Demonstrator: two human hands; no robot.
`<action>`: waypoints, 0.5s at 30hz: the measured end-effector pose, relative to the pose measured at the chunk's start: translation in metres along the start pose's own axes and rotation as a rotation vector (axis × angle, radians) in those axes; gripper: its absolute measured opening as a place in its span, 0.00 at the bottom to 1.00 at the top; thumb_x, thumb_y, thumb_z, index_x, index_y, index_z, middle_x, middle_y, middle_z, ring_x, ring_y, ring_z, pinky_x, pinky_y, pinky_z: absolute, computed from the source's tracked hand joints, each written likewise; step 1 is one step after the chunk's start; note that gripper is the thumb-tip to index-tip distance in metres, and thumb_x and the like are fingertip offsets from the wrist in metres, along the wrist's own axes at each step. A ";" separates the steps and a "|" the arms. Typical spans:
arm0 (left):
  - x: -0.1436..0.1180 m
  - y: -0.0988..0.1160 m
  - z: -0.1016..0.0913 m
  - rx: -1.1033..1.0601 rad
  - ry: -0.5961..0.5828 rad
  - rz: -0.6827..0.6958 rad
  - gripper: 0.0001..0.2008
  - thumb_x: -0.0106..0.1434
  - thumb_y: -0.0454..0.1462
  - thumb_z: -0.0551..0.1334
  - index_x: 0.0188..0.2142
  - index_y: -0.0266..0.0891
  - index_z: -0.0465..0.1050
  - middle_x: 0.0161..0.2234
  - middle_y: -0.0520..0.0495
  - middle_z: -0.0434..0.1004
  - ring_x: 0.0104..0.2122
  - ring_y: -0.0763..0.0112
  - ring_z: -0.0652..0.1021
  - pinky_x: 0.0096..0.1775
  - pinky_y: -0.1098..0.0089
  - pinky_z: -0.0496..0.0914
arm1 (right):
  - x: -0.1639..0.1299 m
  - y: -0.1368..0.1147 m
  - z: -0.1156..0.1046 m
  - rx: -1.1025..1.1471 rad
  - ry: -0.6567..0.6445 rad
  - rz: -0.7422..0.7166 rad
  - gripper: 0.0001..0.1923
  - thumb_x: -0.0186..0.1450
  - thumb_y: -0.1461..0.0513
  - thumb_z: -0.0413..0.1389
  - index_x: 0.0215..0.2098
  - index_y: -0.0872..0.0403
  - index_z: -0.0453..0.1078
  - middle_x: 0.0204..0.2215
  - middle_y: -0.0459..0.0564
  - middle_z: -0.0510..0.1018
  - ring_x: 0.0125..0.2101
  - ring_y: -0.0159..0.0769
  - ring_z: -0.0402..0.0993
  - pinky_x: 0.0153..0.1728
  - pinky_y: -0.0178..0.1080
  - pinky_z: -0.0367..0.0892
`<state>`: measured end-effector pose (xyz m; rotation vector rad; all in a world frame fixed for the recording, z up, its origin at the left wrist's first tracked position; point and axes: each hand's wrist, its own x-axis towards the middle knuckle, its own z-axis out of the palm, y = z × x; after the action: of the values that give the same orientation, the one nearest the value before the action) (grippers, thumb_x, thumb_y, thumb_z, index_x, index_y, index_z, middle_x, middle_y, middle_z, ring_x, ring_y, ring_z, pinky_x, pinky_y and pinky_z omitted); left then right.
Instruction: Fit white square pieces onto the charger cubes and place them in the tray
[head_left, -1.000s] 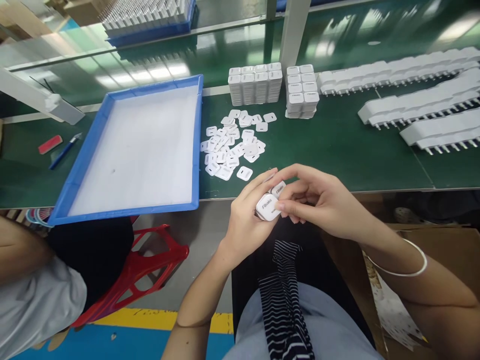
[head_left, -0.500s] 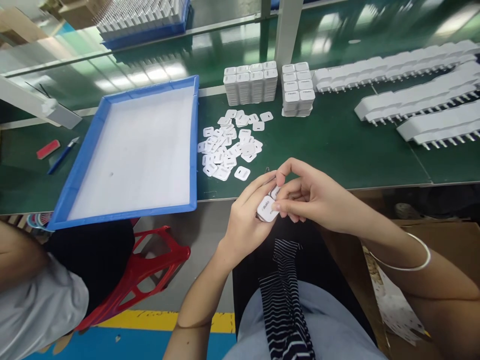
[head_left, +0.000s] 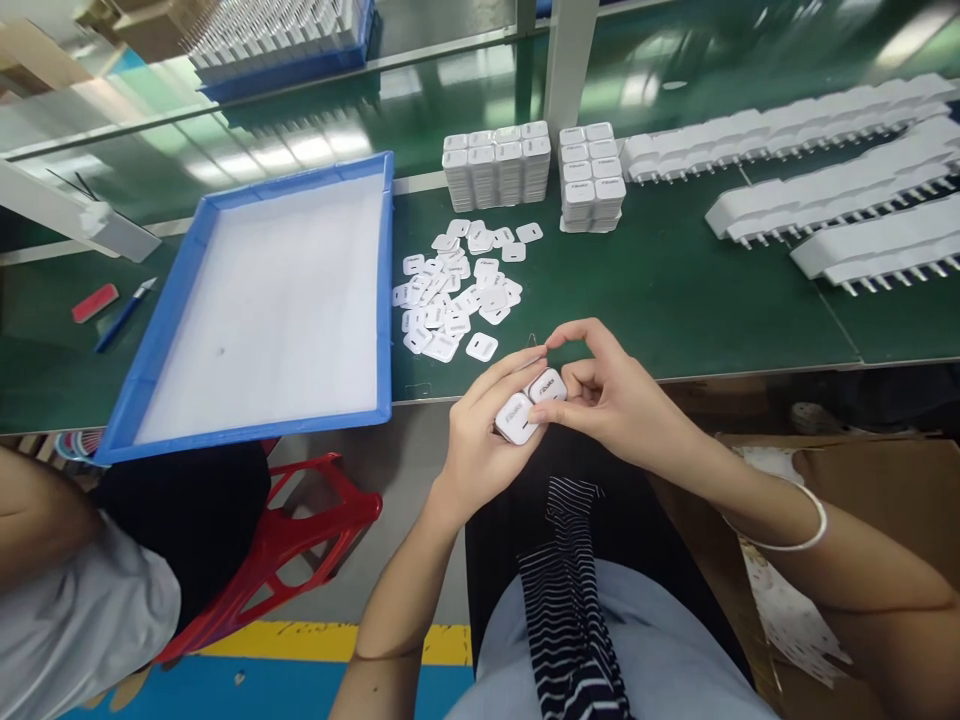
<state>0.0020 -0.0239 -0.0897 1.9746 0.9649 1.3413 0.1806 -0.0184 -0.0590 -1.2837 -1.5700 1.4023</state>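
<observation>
Two side-by-side stacks of small white face plates [head_left: 516, 419], with rounded corners, printed lettering and a small slot, lie in my left hand [head_left: 480, 430]. Its fingers wrap round their far side and the thumb is below. My right hand [head_left: 611, 385] closes on the same plates from the right. Its thumb presses the near stack's top edge, the index fingertip meets my left fingertips at the far side, and the other fingers are curled. Beyond my hands, a loose heap of similar plates [head_left: 450, 300] lies on the green table [head_left: 660, 290].
Neat stacks of plates [head_left: 496, 170] and a smaller block [head_left: 592, 190] stand behind the heap. Rows of white plug housings [head_left: 870, 185] with pins lie right. A blue-rimmed tray [head_left: 386, 300] is left, beside a knife [head_left: 124, 315] and red block [head_left: 95, 303]. A person sits at left.
Both hands have shifted slightly left with the plates. My right fingers have drawn back from the tops, so both stacks' printed faces now show more fully.
</observation>
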 end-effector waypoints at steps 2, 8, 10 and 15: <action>0.000 0.001 -0.002 -0.063 0.002 -0.027 0.21 0.61 0.31 0.71 0.54 0.43 0.77 0.56 0.41 0.79 0.55 0.59 0.80 0.56 0.57 0.77 | 0.000 0.005 0.002 0.071 -0.019 0.010 0.28 0.61 0.56 0.68 0.51 0.47 0.58 0.19 0.33 0.63 0.19 0.28 0.57 0.22 0.31 0.53; -0.002 0.001 -0.017 -0.409 -0.083 -0.212 0.26 0.54 0.31 0.76 0.52 0.46 0.79 0.56 0.43 0.80 0.57 0.58 0.79 0.61 0.57 0.74 | 0.007 0.001 -0.007 0.281 -0.099 -0.091 0.17 0.68 0.49 0.61 0.45 0.52 0.68 0.19 0.38 0.64 0.20 0.27 0.55 0.23 0.33 0.52; -0.004 0.000 -0.020 -0.533 -0.101 -0.283 0.25 0.55 0.33 0.76 0.53 0.46 0.79 0.57 0.43 0.79 0.58 0.57 0.78 0.61 0.57 0.73 | 0.009 0.001 -0.010 0.303 -0.052 -0.145 0.14 0.69 0.51 0.61 0.42 0.53 0.70 0.19 0.38 0.62 0.21 0.27 0.55 0.24 0.33 0.53; -0.006 0.005 -0.018 -0.399 -0.010 -0.284 0.26 0.53 0.31 0.76 0.52 0.46 0.80 0.56 0.43 0.79 0.58 0.57 0.78 0.62 0.57 0.73 | 0.007 0.008 -0.003 0.363 -0.105 -0.182 0.20 0.64 0.55 0.67 0.50 0.52 0.69 0.29 0.42 0.70 0.30 0.30 0.67 0.31 0.34 0.64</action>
<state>-0.0153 -0.0302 -0.0829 1.4848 0.8571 1.2479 0.1828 -0.0117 -0.0674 -0.8448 -1.3784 1.5682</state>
